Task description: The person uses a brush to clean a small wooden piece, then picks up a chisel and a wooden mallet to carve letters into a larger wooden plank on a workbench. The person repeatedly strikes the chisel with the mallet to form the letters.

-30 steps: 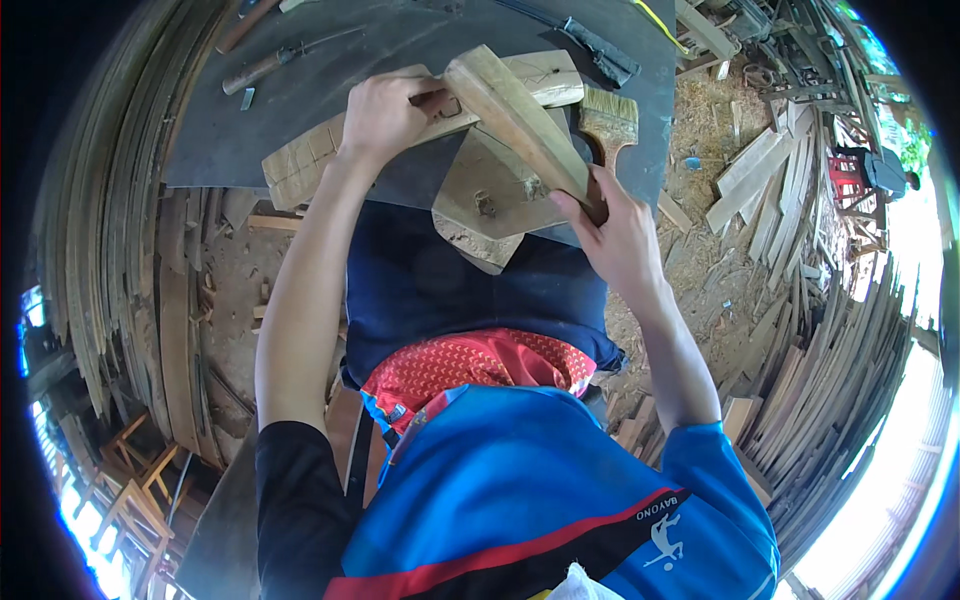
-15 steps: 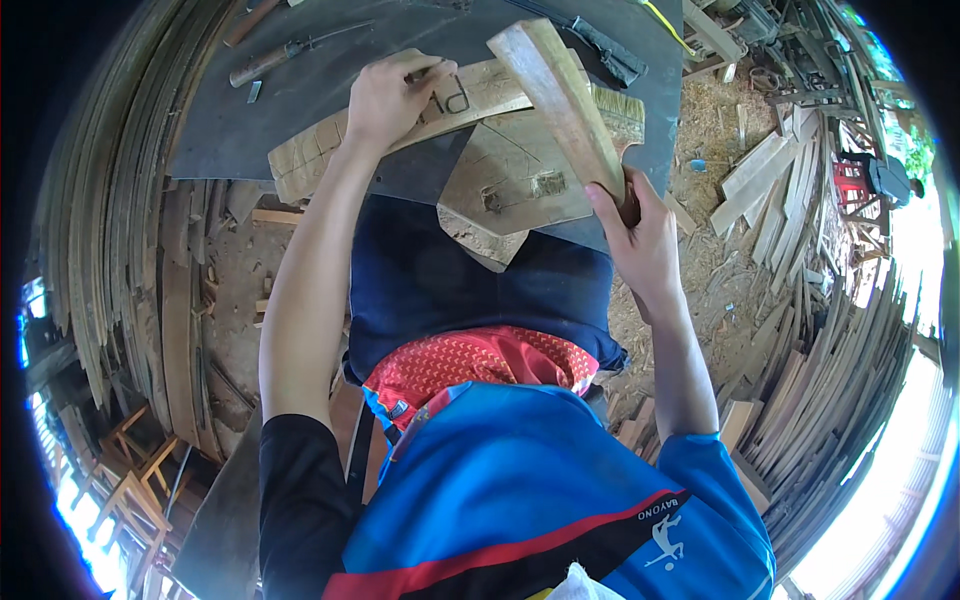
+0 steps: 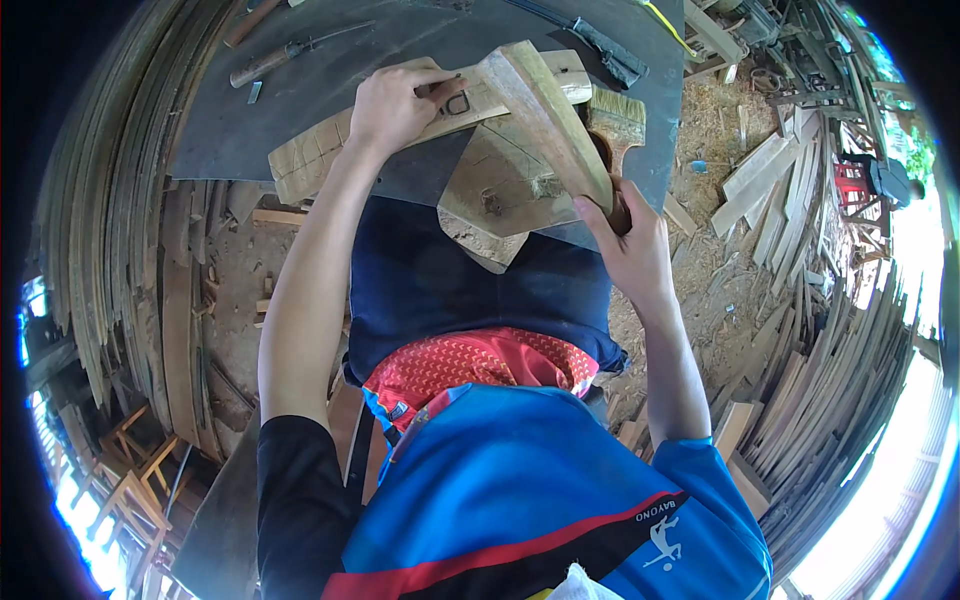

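Note:
A curved wooden board with dark outlined characters lies across the dark work surface. My left hand rests on it, fingers pinched around a small dark tool, mostly hidden by the fingers. My right hand grips the narrow near end of a thick, angular wooden mallet. Its broad far end is over the board, close to the left fingertips; whether they touch cannot be told. Beneath the mallet sits a flat, angular wooden block with a dark hollow in it.
A wide brush lies right of the mallet. A wooden-handled pointed tool and a black-handled tool lie on the dark work surface. Long boards stack at left, more planks at right. Wood scraps litter the floor.
The mallet head has come down nearer the left fingertips, uncovering the board's right end and more of the brush. My right hand has shifted slightly down; the left has barely moved.

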Action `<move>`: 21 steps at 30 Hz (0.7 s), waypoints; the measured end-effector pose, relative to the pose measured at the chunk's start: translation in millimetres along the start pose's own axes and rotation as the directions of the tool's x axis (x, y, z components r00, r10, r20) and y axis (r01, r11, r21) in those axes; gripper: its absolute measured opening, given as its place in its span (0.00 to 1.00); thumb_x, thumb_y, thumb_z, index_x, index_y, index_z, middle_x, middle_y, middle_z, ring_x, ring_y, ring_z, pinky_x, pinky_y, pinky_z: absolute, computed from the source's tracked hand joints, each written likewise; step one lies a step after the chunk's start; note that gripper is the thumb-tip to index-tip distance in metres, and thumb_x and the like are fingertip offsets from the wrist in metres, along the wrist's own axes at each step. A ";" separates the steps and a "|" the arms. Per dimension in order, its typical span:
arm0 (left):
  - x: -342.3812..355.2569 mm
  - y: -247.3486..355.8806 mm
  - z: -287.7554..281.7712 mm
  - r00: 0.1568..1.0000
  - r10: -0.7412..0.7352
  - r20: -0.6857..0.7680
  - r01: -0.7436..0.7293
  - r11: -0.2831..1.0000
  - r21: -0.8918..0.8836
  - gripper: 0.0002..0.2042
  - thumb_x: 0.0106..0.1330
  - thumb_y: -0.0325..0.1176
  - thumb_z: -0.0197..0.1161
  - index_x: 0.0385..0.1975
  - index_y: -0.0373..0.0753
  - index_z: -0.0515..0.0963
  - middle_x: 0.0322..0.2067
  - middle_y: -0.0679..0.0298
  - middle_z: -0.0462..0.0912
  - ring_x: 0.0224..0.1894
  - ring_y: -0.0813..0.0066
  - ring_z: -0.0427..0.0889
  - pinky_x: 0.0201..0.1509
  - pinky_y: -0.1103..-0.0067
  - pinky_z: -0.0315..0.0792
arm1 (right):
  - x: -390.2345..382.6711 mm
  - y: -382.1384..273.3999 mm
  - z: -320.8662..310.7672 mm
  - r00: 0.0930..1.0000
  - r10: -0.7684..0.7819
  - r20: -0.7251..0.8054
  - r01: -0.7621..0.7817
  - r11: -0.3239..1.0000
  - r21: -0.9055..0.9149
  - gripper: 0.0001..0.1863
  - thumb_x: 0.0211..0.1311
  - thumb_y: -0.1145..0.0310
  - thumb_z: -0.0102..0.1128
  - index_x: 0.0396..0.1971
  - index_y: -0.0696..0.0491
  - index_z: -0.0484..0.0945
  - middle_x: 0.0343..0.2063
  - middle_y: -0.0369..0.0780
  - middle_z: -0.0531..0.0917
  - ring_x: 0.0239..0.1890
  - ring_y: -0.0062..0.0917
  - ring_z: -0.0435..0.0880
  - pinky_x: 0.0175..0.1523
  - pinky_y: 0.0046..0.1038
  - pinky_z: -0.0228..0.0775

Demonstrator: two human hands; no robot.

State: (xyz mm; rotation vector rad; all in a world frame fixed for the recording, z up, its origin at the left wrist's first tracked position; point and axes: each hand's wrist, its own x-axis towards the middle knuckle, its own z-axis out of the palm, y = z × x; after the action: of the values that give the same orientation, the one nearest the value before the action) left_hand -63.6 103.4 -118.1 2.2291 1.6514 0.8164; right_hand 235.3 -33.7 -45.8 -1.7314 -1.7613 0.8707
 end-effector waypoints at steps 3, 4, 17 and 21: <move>-0.4 0.6 0.4 1.000 0.020 -0.018 -0.020 1.000 0.014 0.13 0.70 0.50 0.70 0.40 0.49 0.92 0.35 0.72 0.89 0.32 0.68 0.87 0.40 0.70 0.80 | 2.8 -2.0 -1.6 1.000 0.017 0.002 -0.017 1.000 -0.020 0.25 0.71 0.54 0.71 0.53 0.60 0.81 0.30 0.49 0.87 0.29 0.30 0.87 0.41 0.32 0.77; -1.0 1.0 0.8 0.999 0.032 -0.028 -0.032 0.999 0.000 0.13 0.70 0.49 0.71 0.39 0.47 0.91 0.33 0.69 0.88 0.30 0.68 0.85 0.38 0.70 0.78 | 3.4 -3.5 -1.9 1.000 0.013 -0.002 -0.013 1.000 -0.027 0.24 0.71 0.55 0.71 0.53 0.60 0.81 0.30 0.48 0.87 0.29 0.30 0.87 0.40 0.32 0.77; -6.2 -7.8 5.7 0.958 0.211 -0.194 -0.217 0.976 -0.011 0.09 0.66 0.41 0.75 0.36 0.44 0.91 0.30 0.67 0.88 0.27 0.65 0.86 0.31 0.72 0.77 | 4.9 -9.5 5.1 0.992 -0.125 -0.033 0.117 0.976 -0.183 0.21 0.69 0.59 0.74 0.53 0.56 0.79 0.31 0.52 0.88 0.34 0.47 0.91 0.38 0.36 0.79; -3.5 0.9 0.8 0.982 0.168 -0.085 -0.168 0.986 0.011 0.08 0.66 0.40 0.75 0.37 0.44 0.92 0.32 0.66 0.89 0.30 0.61 0.88 0.35 0.71 0.81 | -1.2 -8.5 10.2 0.982 -0.147 -0.115 0.143 0.989 -0.046 0.20 0.70 0.60 0.73 0.53 0.56 0.80 0.31 0.51 0.88 0.36 0.51 0.90 0.38 0.38 0.79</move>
State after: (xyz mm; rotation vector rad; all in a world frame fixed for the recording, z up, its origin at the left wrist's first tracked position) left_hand -63.1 99.9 -119.3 2.3926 1.5161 0.9631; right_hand 222.1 -35.6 -46.0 -1.6200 -1.8097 0.6640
